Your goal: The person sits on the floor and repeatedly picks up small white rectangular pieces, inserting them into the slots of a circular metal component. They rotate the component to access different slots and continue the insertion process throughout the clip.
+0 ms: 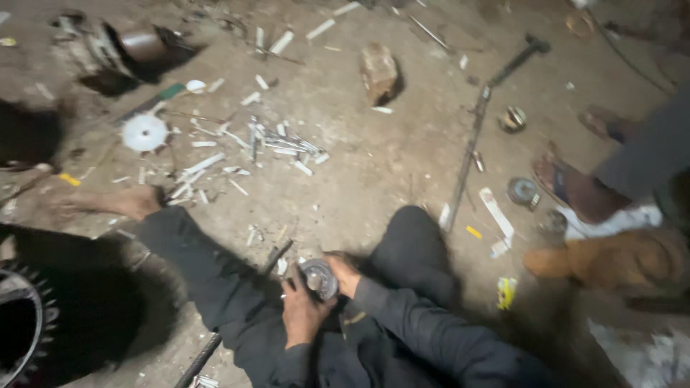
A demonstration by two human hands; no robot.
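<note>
We see a small round metal part, grey and dull with a darker centre, held low in the lap between both hands. The left hand is closed around its near side, fingers curled up against the rim; the right hand grips its far edge from above. The picture is blurred, so we cannot tell the finer shape of the part.

The person sits on the ground in dark, soft cloth trousers, one leg stretched out to a bare foot, the other knee bent up. A thin dark rod runs slantwise under the stretched leg.

The floor is bare, dusty earth or concrete, rough and brown-grey. Scattered over it lie many short white strips, flat and stiff-looking, with a white toothed plastic disc beside them. A rough lump of stone sits farther off, and a long rusty metal bar lies slantwise towards the upper right. A dark toothed wheel shows at the lower left edge. On the right, another person's sandalled foot rests on the ground near small round metal pieces.
</note>
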